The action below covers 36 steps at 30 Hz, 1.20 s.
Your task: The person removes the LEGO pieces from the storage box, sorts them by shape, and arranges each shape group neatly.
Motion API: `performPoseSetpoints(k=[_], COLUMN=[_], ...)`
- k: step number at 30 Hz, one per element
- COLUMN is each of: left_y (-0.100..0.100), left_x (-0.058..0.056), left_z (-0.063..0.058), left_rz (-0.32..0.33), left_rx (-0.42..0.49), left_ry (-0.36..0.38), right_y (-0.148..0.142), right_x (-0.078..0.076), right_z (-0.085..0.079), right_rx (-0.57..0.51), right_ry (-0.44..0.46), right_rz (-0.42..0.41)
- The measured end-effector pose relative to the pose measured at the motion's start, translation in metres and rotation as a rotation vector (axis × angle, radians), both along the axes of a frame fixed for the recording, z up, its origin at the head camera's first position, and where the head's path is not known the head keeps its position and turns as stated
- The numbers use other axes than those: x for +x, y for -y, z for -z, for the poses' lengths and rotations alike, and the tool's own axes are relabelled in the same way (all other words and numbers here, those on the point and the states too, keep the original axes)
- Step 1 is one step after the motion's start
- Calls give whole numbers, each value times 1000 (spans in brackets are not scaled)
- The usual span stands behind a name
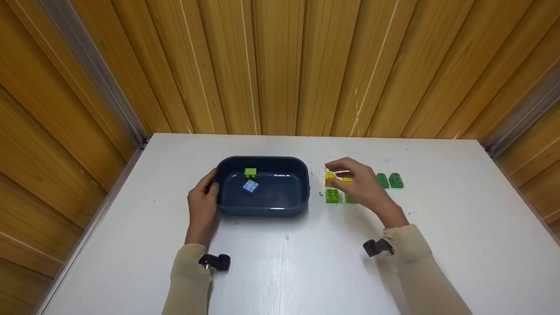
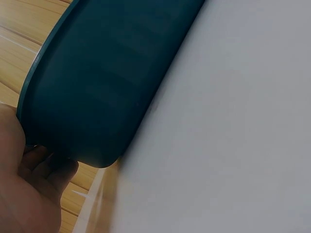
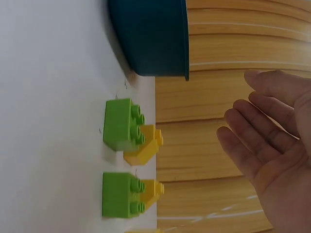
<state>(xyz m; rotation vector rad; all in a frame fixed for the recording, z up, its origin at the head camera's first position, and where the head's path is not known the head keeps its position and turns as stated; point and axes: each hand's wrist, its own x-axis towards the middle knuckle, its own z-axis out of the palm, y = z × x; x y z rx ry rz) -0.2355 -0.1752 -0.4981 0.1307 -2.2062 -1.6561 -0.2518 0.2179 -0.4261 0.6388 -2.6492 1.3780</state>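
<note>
A dark blue rectangular tub (image 1: 262, 211) stands on the white table, holding a light green brick (image 1: 250, 171) and a pale blue brick (image 1: 250, 186) toward its left side. My left hand (image 1: 203, 202) grips the tub's left end, thumb by the rim and fingers against the outer wall, as the left wrist view also shows. To the right of the tub, my right hand (image 1: 361, 183) hovers over yellow bricks (image 1: 330, 179) with thumb and fingers apart and nothing between them. Two light green bricks (image 3: 119, 124) sit nearer me, the right one partly hidden by this hand in the head view.
Two dark green bricks (image 1: 396, 180) lie to the right of the right hand. The white table (image 1: 280, 262) ends at the back against a wood-patterned wall (image 1: 280, 65). Dark wrist cameras (image 1: 218, 262) project from both sleeves.
</note>
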Motion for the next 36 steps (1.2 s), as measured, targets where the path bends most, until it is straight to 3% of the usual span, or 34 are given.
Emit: performPoseSetpoints(k=[13,26,36], left_y=[2,3,7], left_x=[-3,-3,0], left_z=[4,1,0], left_rz=[-5,7,10], left_rx=[-9,11,9], left_ry=[-17,-7,-10], right_y=[67,124,156], right_x=[-7,-18,-28], right_z=[4,18,25], right_rx=[-32,9,27], right_ry=[31,50,43], right_rz=[-127,-160,-232])
